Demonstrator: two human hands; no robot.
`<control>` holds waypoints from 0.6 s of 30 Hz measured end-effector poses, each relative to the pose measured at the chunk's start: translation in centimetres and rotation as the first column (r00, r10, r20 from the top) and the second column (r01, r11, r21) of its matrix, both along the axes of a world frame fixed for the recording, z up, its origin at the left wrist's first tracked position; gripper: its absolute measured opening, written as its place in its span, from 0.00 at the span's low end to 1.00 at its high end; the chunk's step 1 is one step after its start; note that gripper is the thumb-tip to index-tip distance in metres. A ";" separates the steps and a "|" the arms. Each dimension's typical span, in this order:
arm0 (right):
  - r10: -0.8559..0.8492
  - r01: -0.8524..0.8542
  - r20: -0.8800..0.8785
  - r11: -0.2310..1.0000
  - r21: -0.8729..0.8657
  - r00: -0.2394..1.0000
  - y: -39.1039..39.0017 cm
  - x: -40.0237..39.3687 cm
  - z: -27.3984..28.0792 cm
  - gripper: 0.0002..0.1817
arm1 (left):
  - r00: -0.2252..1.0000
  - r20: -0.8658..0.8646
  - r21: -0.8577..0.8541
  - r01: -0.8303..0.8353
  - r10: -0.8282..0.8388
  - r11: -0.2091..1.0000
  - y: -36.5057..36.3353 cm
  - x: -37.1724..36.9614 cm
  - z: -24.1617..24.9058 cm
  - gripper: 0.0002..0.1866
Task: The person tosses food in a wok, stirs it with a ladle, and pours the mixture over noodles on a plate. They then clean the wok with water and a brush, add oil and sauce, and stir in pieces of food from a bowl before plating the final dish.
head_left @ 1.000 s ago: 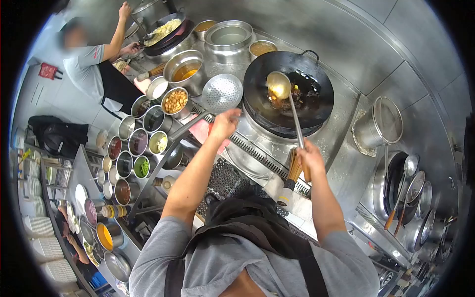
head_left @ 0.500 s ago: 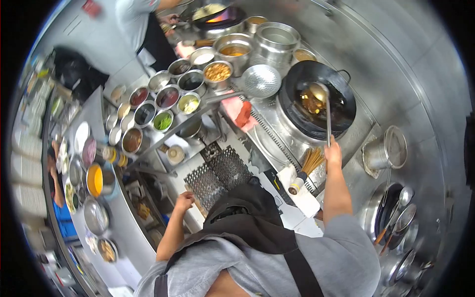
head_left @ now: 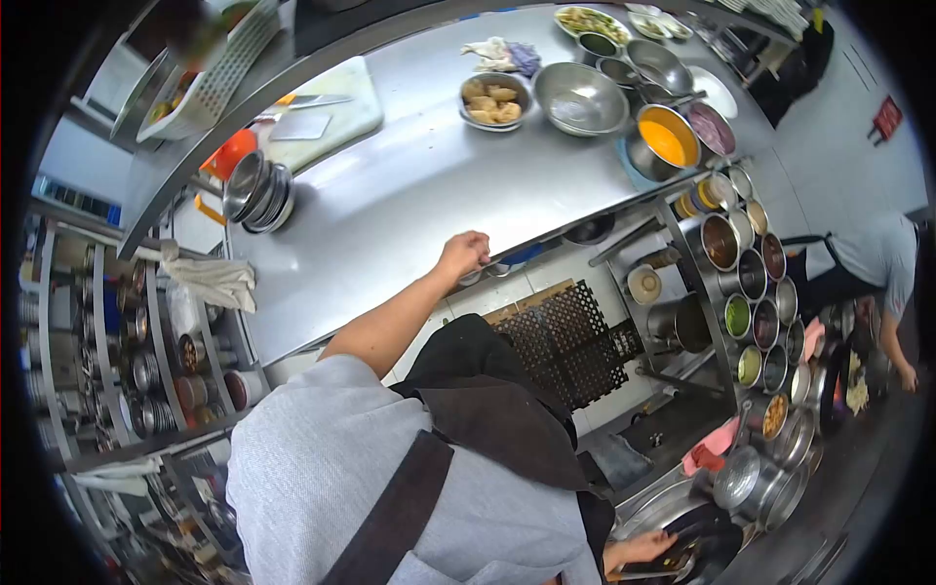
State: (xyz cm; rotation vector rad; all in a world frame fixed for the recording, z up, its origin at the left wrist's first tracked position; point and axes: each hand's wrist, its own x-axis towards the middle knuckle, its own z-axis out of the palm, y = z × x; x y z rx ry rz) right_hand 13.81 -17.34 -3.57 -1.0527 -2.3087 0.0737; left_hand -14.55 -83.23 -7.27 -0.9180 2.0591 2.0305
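My left hand (head_left: 465, 253) is held at the near edge of the steel counter (head_left: 390, 214), its fingers curled in and nothing visible in them. At the bottom right, my right hand (head_left: 643, 549) is at the near side of a black wok (head_left: 717, 551), closed on a ladle (head_left: 682, 565) whose head is in the wok. Part of the grip is hidden. On the counter ahead stand a metal bowl with pale chunks (head_left: 492, 102), a wide steel bowl (head_left: 582, 100) and a pot of orange liquid (head_left: 666, 138).
Stacked steel bowls (head_left: 258, 193) and a cutting board with a knife (head_left: 336, 107) are at the counter's left. Several ingredient pots, a steel strainer (head_left: 738, 478) and a co-worker (head_left: 868, 263) are at right. A perforated black mat (head_left: 565, 346) lies on the floor.
My body has turned from the stove to the steel counter. The left hand has moved to the counter's edge; the right hand and wok are now at the lower right of view.
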 end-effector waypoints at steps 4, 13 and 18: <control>0.506 -0.351 0.229 0.799 -0.489 0.832 -8.3 -5.9 -0.6 0.21 | 0.976 -0.004 0.004 -0.216 0.216 0.976 -5.9 -4.1 0.8 0.15; 0.558 -0.318 0.343 0.770 -0.554 0.755 -11.5 -2.7 -0.4 0.21 | 0.955 0.077 -0.345 -0.243 0.285 0.907 -16.0 -23.5 3.0 0.15; 0.361 0.013 0.565 0.835 -0.551 0.742 -13.0 0.7 6.9 0.21 | 0.954 0.170 -0.400 -0.163 0.248 0.902 -17.2 -25.7 4.2 0.13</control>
